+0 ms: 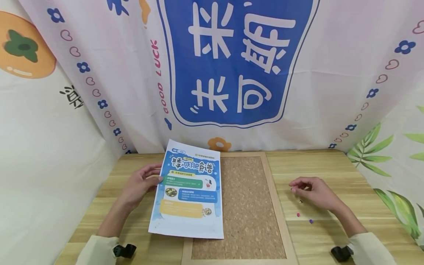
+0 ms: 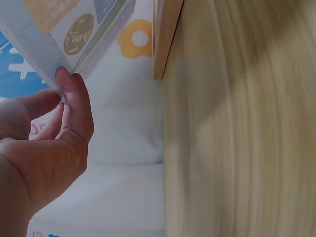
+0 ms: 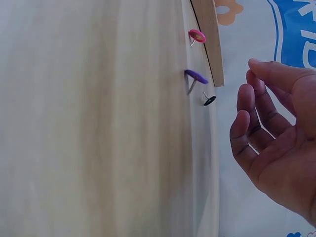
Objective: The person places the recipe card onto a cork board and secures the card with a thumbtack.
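My left hand (image 1: 140,184) pinches the left edge of a printed paper sheet (image 1: 190,222) with blue, green and yellow panels. The sheet is raised at a slant and overlaps the left part of a wood-framed cork board (image 1: 248,206). In the left wrist view the thumb and fingers (image 2: 74,98) meet at the sheet's edge. My right hand (image 1: 314,191) hovers right of the board, thumb and forefinger tips together; I cannot tell whether something tiny is between them. Below it lie a pink thumbtack (image 3: 197,36), a purple thumbtack (image 3: 196,76) and a black thumbtack (image 3: 210,100).
The wooden table (image 1: 331,246) carries the board at its middle. Behind it hangs a white cloth (image 1: 318,110) with a large blue sign print. A pale wall covering (image 1: 43,147) is on the left, and a leaf-printed one (image 1: 402,154) on the right.
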{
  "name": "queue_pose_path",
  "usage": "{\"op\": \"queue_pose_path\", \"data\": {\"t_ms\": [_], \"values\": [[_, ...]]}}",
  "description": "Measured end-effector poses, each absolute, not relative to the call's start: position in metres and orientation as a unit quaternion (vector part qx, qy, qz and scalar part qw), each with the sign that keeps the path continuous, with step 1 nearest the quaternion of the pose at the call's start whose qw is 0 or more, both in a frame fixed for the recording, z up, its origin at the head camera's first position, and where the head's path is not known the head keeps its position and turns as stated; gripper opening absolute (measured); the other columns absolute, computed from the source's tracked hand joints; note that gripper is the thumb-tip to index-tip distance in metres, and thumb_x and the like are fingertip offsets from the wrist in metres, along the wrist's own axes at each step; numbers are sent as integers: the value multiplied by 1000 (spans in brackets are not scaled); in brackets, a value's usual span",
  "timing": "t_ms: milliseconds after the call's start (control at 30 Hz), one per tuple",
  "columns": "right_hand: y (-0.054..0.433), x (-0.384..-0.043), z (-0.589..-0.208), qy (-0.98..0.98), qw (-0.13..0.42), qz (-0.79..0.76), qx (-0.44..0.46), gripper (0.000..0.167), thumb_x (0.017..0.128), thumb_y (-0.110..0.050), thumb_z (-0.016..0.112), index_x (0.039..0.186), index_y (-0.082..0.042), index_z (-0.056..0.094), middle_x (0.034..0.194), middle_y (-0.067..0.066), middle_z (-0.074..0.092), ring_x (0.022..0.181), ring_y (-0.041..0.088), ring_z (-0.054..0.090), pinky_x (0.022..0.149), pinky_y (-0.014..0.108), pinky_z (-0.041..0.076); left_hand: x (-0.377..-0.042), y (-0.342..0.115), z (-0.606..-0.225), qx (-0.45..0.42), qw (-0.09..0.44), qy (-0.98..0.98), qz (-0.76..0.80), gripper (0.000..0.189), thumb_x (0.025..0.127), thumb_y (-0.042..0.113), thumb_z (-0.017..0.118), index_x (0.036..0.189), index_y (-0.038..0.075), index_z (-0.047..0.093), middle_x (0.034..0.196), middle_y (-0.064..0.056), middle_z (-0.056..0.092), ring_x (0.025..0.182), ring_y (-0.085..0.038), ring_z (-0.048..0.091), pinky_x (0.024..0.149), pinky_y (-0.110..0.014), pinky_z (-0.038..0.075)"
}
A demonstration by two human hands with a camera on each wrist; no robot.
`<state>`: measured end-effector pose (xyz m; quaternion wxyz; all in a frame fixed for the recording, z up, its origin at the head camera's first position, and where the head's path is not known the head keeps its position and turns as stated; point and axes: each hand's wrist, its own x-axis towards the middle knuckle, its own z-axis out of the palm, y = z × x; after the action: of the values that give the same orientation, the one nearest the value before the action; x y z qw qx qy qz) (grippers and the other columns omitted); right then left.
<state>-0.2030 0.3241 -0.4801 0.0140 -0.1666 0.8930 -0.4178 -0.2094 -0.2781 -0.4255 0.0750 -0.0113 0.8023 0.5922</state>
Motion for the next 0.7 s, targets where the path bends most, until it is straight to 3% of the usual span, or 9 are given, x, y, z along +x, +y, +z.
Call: {"op": "queue_pose_path", "data": {"t_ms": [700], "values": [[318, -200, -477, 882, 14, -442, -164, 18, 101, -13, 75, 116, -3, 77, 102, 7, 78, 87, 4, 66, 74, 21, 59, -220, -230, -441, 5, 107, 780, 617, 54, 105, 10, 66, 157, 8, 50, 143, -22, 63, 108, -23, 74, 91, -33, 67]]}}
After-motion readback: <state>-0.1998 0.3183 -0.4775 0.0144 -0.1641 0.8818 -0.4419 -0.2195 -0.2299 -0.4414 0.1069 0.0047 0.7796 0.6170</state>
